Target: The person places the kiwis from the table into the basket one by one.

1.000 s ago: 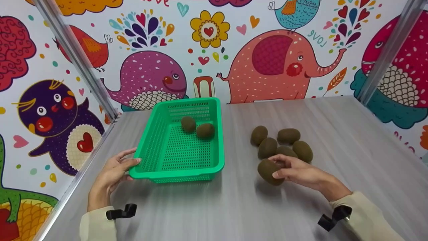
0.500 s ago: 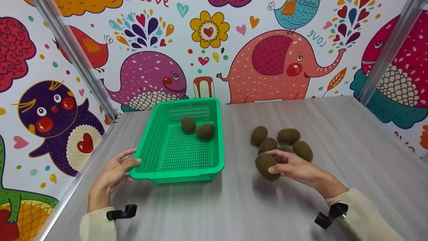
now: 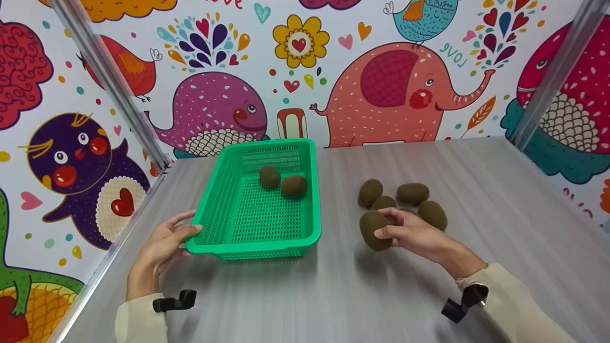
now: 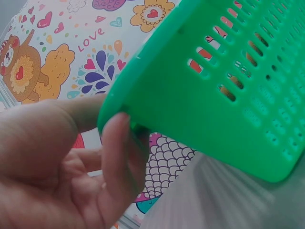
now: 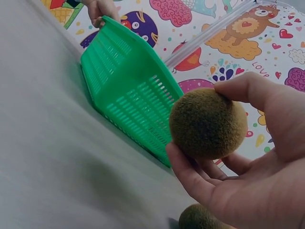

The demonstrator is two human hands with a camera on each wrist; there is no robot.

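Observation:
A brown, fuzzy kiwi [image 3: 373, 231] is pinched between the thumb and fingers of my right hand [image 3: 421, 238], lifted above the table; the right wrist view shows the same kiwi [image 5: 208, 123] up close. My left hand [image 3: 159, 245] grips the near left corner of a green plastic basket [image 3: 257, 247], thumb over the rim [image 4: 114, 102]. Two kiwis, one on the left [image 3: 269, 176] and one on the right [image 3: 294, 186], lie inside toward the far end. Beyond my right hand, several kiwis [image 3: 412, 193] sit in a loose cluster, partly hidden by the hand.
The grey wood-grain table [image 3: 329, 295] runs back to a wall [image 3: 305, 90] printed with cartoon animals. Metal posts stand at the back left [image 3: 114, 90] and back right [image 3: 553, 76]. Bare tabletop lies between the basket and the kiwi cluster.
My right hand, with the kiwi in it, has moved slightly left and farther from me, covering more of the cluster. The left hand and basket stay in place.

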